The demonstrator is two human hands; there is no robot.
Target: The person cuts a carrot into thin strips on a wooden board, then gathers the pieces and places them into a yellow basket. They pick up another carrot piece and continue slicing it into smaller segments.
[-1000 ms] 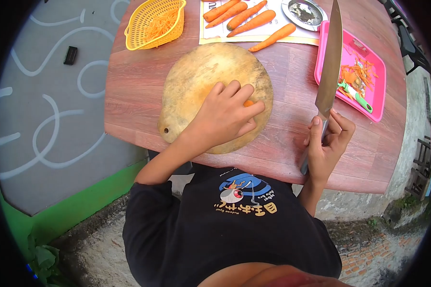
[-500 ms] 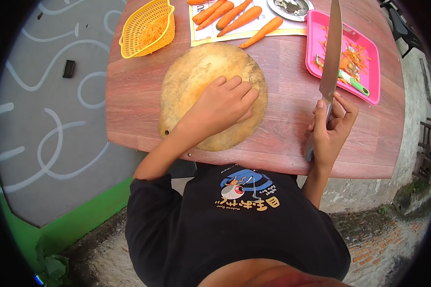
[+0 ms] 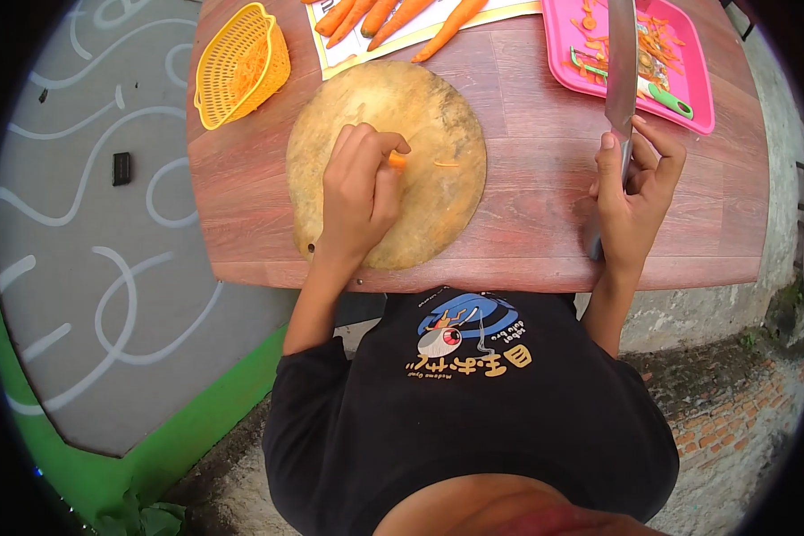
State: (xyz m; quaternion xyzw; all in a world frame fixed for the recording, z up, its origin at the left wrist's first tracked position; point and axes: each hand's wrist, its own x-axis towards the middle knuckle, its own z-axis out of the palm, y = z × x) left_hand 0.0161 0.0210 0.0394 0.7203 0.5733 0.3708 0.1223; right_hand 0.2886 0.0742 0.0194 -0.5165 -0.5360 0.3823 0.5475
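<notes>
On the round wooden cutting board [image 3: 438,107], my left hand [image 3: 357,188] is closed over an orange carrot piece [image 3: 397,161], whose end sticks out past the fingers. The rest of that piece is hidden. A thin carrot shred [image 3: 447,164] lies on the board to its right. My right hand [image 3: 639,196] grips the handle of a large kitchen knife [image 3: 623,71]. The blade points away from me, over the left part of a pink tray [image 3: 558,67], and is held apart from the board.
A yellow basket [image 3: 210,85] with shredded carrot [image 3: 252,71] stands at the back left. Several whole carrots [image 3: 451,29] lie on a printed sheet [image 3: 335,58] behind the board. Carrot peelings [image 3: 657,40] and a green-handled peeler [image 3: 670,100] are in the pink tray.
My left hand has moved left across the board, and the carrot piece in it now shows. My right hand still holds the knife upright. The view has shifted slightly.
</notes>
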